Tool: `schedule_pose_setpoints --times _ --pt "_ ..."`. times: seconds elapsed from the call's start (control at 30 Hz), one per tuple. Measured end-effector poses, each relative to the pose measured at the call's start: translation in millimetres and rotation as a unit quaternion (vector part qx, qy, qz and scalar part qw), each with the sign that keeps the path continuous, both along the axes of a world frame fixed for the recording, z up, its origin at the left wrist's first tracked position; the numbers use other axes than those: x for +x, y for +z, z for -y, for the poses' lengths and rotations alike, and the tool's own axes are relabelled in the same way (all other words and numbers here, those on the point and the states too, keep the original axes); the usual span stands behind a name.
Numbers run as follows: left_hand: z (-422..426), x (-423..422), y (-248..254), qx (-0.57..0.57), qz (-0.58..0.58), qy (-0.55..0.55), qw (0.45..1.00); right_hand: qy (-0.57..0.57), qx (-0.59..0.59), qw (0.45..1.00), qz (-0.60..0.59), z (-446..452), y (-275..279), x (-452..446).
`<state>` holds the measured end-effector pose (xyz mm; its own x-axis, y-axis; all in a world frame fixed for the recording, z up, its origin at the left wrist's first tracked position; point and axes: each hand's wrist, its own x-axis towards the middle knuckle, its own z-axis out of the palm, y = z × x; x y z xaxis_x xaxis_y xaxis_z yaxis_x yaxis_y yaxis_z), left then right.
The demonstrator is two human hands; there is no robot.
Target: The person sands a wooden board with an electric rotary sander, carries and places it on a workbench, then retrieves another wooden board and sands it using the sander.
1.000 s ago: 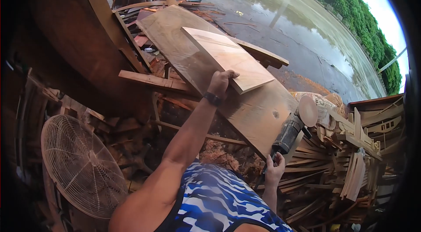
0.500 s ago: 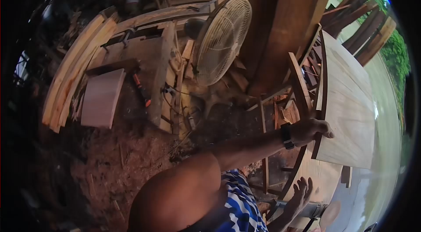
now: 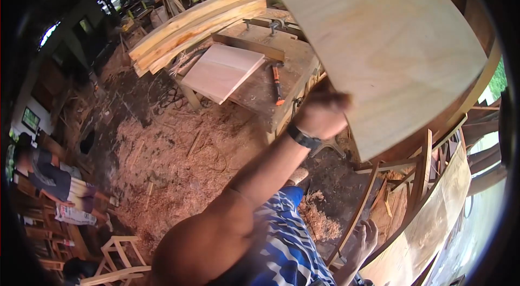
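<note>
My left hand [image 3: 323, 114], with a dark watch on its wrist, grips the edge of a wide wooden panel [image 3: 384, 42] that is held up off the bench at the upper right. The fingers are smeared by motion. Low on the right, my right hand [image 3: 364, 245] has its fingers apart and holds nothing, beside the edge of the plywood-topped bench [image 3: 428, 226]. Another pale panel [image 3: 223, 69] lies on a worktable [image 3: 265, 88], with an orange and black hammer [image 3: 277, 84] to its right.
Long curved boards [image 3: 197, 29] are stacked behind the worktable. Wood shavings [image 3: 168, 145] cover the floor. A person [image 3: 59, 180] is at the far left, near wooden frames [image 3: 122, 256]. A clamp [image 3: 277, 26] sits at the worktable's back edge.
The view has swung left from the outdoor bench to the workshop. My left hand has lifted the panel off the bench and carried it round. My right hand has come away from the power tool.
</note>
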<state>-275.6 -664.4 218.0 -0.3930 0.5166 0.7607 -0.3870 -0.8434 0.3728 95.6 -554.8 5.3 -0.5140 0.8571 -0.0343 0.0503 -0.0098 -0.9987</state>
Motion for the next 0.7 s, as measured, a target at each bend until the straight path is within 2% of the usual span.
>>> schedule_pose_setpoints --times 0.03,0.07,0.1,0.17,0.2,0.3,0.33,0.4,0.43,0.5,0.57,0.6,0.67,0.7 --pt "27.8 -22.8 9.7 -0.012 0.066 0.012 0.998 0.024 0.002 1.0 -0.004 4.0 9.8 -15.3" --pt "54.7 -53.5 23.0 0.013 0.082 -0.012 0.996 0.045 0.004 0.999 -0.005 9.1 19.4 -25.4" --pt "80.2 -86.1 13.4 -0.064 0.115 0.14 0.981 0.047 0.005 0.999 -0.007 10.5 17.8 -27.5" --pt "125.0 -106.9 -9.2 -0.095 0.156 0.178 0.967 0.11 0.029 0.994 -0.002 6.4 14.0 -45.5" --pt "139.1 -110.3 -28.9 -0.099 0.207 0.235 0.944 0.12 0.046 0.992 0.017 4.0 9.4 -52.3" --pt "176.8 -100.5 -85.6 -0.083 0.3 0.295 0.903 0.153 0.038 0.987 0.007 0.1 -11.1 -79.8" --pt "193.3 -99.3 -100.4 -0.095 0.293 0.32 0.896 0.162 0.051 0.985 -0.006 4.2 -12.0 -97.1" --pt "240.0 -107.4 -140.7 -0.108 0.336 0.285 0.891 0.193 0.104 0.973 0.067 18.6 18.3 -142.3" --pt "254.0 -104.1 -140.9 -0.125 0.327 0.345 0.871 0.19 0.103 0.974 0.061 20.4 18.8 -168.9" --pt "296.3 -107.3 -163.4 -0.138 0.333 0.361 0.86 0.225 0.346 0.911 -0.003 19.6 14.6 -230.9" --pt "340.7 -115.4 -190.1 -0.155 0.322 0.348 0.867 0.186 0.544 0.816 0.07 43.1 45.0 -300.9" --pt "358.9 -124.7 -195.4 -0.181 0.316 0.324 0.873 0.228 0.539 0.805 0.094 62.9 64.1 -329.5" --pt "364.3 -125.2 -168.5 -0.201 0.342 0.32 0.86 0.278 0.656 0.701 0.023 90.6 80.3 -392.4" --pt "366.2 -132.4 -156.7 -0.217 0.367 0.311 0.85 0.297 0.673 0.678 -0.003 105.8 79.6 -420.1"
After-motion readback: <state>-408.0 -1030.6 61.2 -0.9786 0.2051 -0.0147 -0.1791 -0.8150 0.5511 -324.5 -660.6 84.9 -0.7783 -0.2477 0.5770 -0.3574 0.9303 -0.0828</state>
